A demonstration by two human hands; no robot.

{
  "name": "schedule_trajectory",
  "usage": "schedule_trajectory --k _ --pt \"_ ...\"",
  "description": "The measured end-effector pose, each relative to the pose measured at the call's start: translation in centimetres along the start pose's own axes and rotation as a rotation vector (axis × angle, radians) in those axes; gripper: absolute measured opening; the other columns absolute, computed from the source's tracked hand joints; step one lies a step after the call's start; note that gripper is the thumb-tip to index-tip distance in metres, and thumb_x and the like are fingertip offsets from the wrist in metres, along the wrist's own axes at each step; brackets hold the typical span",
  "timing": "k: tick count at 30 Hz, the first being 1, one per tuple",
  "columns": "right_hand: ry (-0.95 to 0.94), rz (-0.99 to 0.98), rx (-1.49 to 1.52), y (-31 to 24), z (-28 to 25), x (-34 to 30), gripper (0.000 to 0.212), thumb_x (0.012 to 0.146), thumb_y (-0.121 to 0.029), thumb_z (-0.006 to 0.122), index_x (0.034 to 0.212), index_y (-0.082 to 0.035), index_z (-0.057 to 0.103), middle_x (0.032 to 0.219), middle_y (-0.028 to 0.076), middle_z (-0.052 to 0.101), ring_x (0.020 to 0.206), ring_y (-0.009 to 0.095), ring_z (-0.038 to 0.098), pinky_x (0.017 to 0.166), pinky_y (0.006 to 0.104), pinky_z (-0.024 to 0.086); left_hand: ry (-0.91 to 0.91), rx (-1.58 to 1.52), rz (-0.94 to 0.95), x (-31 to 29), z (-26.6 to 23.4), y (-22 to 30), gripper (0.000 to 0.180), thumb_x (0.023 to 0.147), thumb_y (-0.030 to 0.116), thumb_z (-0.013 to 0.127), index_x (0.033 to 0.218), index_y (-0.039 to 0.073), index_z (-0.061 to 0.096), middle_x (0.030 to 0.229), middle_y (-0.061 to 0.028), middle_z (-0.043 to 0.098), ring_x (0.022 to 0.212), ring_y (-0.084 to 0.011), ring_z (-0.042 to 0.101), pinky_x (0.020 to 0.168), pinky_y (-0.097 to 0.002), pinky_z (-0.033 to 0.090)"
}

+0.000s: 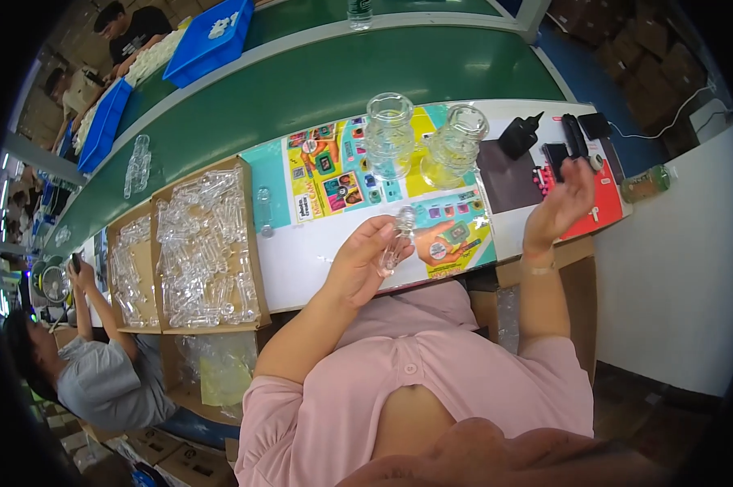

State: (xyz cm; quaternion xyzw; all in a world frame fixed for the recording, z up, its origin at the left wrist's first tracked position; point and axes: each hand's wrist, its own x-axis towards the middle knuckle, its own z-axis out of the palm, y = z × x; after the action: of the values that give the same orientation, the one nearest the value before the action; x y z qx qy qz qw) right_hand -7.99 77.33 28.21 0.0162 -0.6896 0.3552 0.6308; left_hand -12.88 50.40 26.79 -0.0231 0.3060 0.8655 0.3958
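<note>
My left hand (358,258) is closed around a small clear tube-shaped piece (397,240) with a rounded, knobbed top, held tilted above the printed table cover. Off to the right, my right hand (564,204) is raised with its fingers apart, and nothing shows in it. Beyond its fingertips lie a black box-like item (556,154) and a small red-and-pink item (542,180). Two large clear ribbed vessels (389,138) (456,146) stand past my left hand. A black bottle with a pointed nozzle (519,138) is near them.
Cardboard trays (251,235) at left hold many clear pieces; one loose clear piece (264,213) lies beside them. A green bottle (647,185) lies by the right wall. Blue bins (208,45) stand on the green bench (301,89). A person in grey (115,381) works at left.
</note>
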Motion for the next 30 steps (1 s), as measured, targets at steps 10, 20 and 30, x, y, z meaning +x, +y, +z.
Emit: schedule_trajectory --k 10,20,30 --pt "-0.620 0.787 0.698 -6.9 2.7 -6.1 0.043 0.082 -0.016 0.059 0.116 0.000 0.037 0.104 0.018 0.056 0.097 0.027 0.057 0.091 0.0377 0.042 -0.008 0.447 0.275 2.2 0.4 -2.6 0.027 0.075 0.009 0.067 0.093 0.003 0.048 0.097 -0.0080 0.055 0.093 -0.0183 0.054 0.083 -0.0298 0.043" --pt "-0.279 1.054 0.888 -6.1 1.7 -5.5 0.036 0.084 -0.017 0.057 0.113 -0.002 0.041 0.100 0.017 0.057 0.089 0.025 0.059 0.085 0.0361 0.046 -0.058 0.810 0.340 12.2 -3.9 5.2 0.106 0.055 0.009 0.080 0.136 0.004 0.011 0.119 -0.0173 0.047 0.112 -0.0259 0.046 0.095 -0.0349 0.035" --pt "-0.445 1.088 0.927 -9.4 3.5 -6.2 0.039 0.082 -0.024 0.060 0.112 -0.003 0.047 0.097 0.016 0.059 0.088 0.022 0.059 0.077 0.0330 0.050 -0.110 0.507 0.433 -1.4 -3.2 2.5 0.088 0.062 0.020 0.076 0.129 0.004 0.021 0.119 -0.0144 0.041 0.109 -0.0259 0.047 0.089 -0.0386 0.042"
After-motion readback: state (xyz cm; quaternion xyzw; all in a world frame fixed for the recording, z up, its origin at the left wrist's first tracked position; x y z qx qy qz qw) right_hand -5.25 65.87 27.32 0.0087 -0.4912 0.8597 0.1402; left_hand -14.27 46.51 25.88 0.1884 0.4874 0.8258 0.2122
